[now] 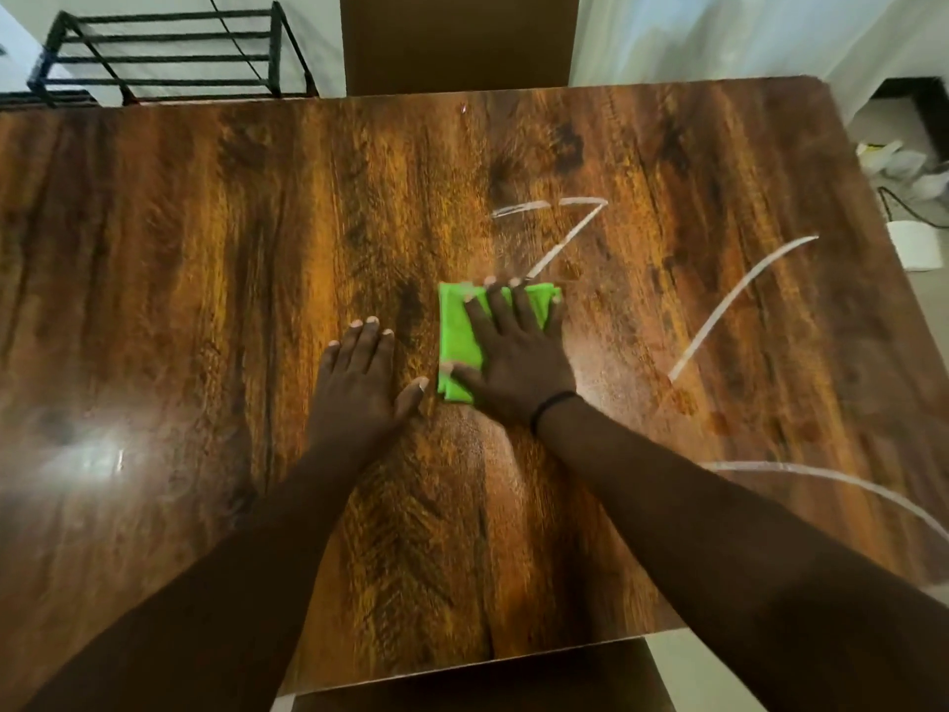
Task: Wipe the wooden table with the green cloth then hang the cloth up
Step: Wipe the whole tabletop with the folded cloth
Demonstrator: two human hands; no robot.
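A folded green cloth [457, 341] lies flat near the middle of the wooden table [205, 249]. My right hand [513, 362] presses down on the cloth with straight, spread fingers and covers most of its right side. Just left of the cloth, my left hand [359, 382] rests flat on the bare wood, fingers straight, its thumb close to the cloth's near corner. White chalk-like lines [739, 305] cross the table's right half, one of them ending right above my right fingertips.
A black metal rack [164, 54] stands on the floor beyond the table's far left edge. A brown chair back [457, 38] rises behind the far edge. White bags and a white roll [916, 246] lie on the floor at the right.
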